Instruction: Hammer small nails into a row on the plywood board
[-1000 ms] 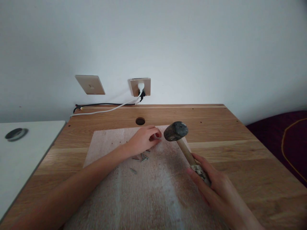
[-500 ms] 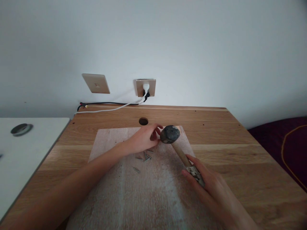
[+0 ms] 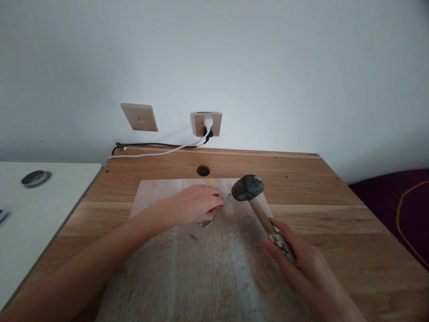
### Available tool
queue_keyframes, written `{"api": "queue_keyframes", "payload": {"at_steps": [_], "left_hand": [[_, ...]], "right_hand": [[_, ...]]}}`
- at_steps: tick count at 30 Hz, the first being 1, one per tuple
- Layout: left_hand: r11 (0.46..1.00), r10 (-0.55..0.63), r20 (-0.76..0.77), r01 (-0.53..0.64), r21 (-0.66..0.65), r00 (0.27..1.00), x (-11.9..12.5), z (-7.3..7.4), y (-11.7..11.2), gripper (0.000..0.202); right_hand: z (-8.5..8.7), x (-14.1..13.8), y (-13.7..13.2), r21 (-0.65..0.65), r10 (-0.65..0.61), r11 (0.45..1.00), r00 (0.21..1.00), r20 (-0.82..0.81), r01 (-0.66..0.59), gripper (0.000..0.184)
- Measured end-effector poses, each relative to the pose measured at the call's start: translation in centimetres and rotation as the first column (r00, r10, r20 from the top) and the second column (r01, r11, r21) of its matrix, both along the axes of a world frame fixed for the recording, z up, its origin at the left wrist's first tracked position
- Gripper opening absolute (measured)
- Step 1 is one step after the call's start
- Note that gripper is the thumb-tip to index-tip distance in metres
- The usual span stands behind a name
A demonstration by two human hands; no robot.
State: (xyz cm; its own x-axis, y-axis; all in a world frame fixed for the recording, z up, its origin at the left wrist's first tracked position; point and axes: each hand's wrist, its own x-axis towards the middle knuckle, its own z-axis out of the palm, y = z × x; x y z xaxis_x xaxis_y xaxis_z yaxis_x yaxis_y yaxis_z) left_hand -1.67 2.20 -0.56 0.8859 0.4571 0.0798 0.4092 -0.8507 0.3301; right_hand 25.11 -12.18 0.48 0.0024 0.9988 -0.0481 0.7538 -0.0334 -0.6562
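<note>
My right hand (image 3: 301, 264) is wrapped round the wooden handle of a hammer (image 3: 248, 188), whose dark head hangs raised over the far part of a pale board (image 3: 208, 268). My left hand (image 3: 192, 208) rests on the board, palm down, fingers curled over a small heap of nails (image 3: 205, 222). Whether the fingertips pinch a nail is hidden. One loose nail (image 3: 193, 237) lies nearer to me. A tiny dark nail head (image 3: 229, 194) stands in the board just left of the hammer head.
The board lies on a wooden desk (image 3: 335, 210) with a round cable hole (image 3: 203, 170). Behind it are a wall socket with a white plug (image 3: 208, 124), cables (image 3: 150, 150) and a wall plate (image 3: 139, 117). A white table (image 3: 40, 201) adjoins on the left.
My left hand left the spot beside the hammer head and dropped onto the heap of nails. The hammer head swung down, then lifted away to the right.
</note>
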Motion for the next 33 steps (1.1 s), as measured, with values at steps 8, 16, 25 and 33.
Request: {"api": "queue_keyframes", "payload": {"at_steps": [8,16,25,33], "left_hand": [[0.967,0.248,0.309,-0.215,-0.137,0.918,-0.6,-2.9,1.7,0.016],[0.97,0.244,0.363,-0.226,-0.092,0.899,-0.3,-4.1,1.1,0.016],[0.977,0.212,0.359,-0.205,-0.056,0.909,-0.2,-4.7,1.2,0.017],[0.926,0.363,0.338,-0.296,-0.234,0.868,0.4,-3.9,0.8,0.026]], "right_hand": [[0.0,0.3,-0.4,-0.03,-0.055,0.998,0.998,-0.04,0.053,0.058],[-0.1,-0.1,-0.4,-0.104,-0.073,0.992,0.994,-0.08,0.065,0.069],[-0.7,0.1,-0.9,-0.138,-0.07,0.989,0.994,-0.089,0.057,0.066],[-0.8,-1.2,-0.5,-0.056,-0.001,0.998,0.997,-0.077,-0.003,0.058]]}}
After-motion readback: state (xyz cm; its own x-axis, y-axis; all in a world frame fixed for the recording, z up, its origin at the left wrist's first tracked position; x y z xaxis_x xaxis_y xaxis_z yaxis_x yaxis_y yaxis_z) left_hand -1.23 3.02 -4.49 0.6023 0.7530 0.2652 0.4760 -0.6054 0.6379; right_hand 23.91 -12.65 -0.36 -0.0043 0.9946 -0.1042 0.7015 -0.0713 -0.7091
